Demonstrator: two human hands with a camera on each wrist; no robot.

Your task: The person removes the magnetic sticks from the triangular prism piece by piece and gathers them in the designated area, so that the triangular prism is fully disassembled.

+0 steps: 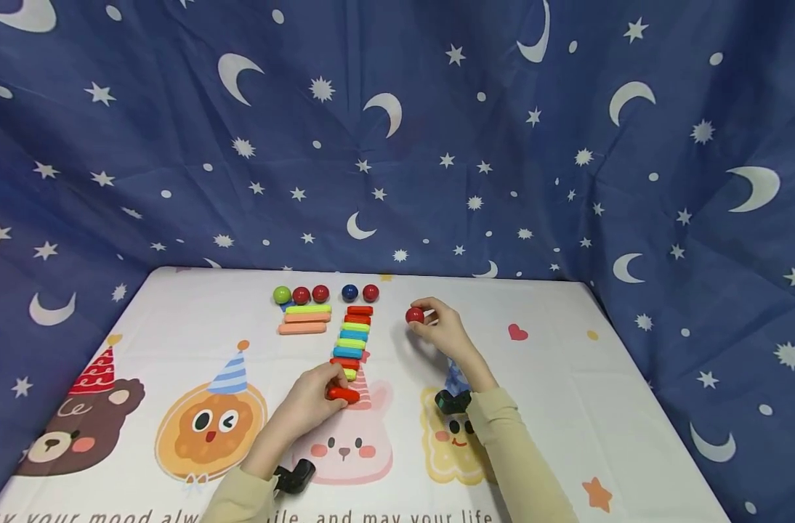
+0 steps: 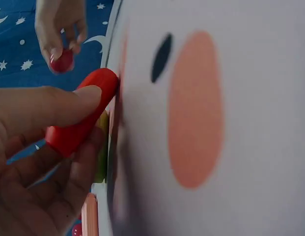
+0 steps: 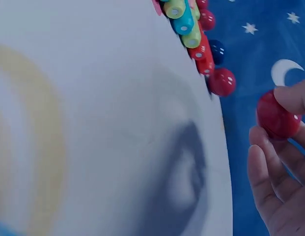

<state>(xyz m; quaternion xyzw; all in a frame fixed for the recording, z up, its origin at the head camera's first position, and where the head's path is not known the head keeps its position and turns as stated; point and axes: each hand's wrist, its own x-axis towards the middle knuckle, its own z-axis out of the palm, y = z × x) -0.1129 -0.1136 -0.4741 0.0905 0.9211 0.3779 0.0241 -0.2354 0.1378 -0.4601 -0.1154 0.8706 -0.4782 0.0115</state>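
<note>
My left hand [image 1: 312,401] pinches a red stick [image 1: 343,394] between thumb and fingers, at the near end of a column of short coloured sticks [image 1: 350,343]. In the left wrist view the red stick [image 2: 83,110] is tilted, with the thumb along its upper side. Off to the right, my right hand [image 1: 445,330] holds a red ball [image 1: 414,315] in its fingertips. The right wrist view shows that red ball [image 3: 277,115] between the thumb and fingers, with a shadow on the cloth beside it.
Behind the column sit a blue ball [image 1: 349,293] and another red ball [image 1: 370,293]. Farther left lie a green ball [image 1: 282,294], two red balls [image 1: 310,294], a yellow-green stick [image 1: 309,309] and two orange sticks [image 1: 302,328]. A starry blue curtain [image 1: 397,145] borders the printed tablecloth [image 1: 535,407].
</note>
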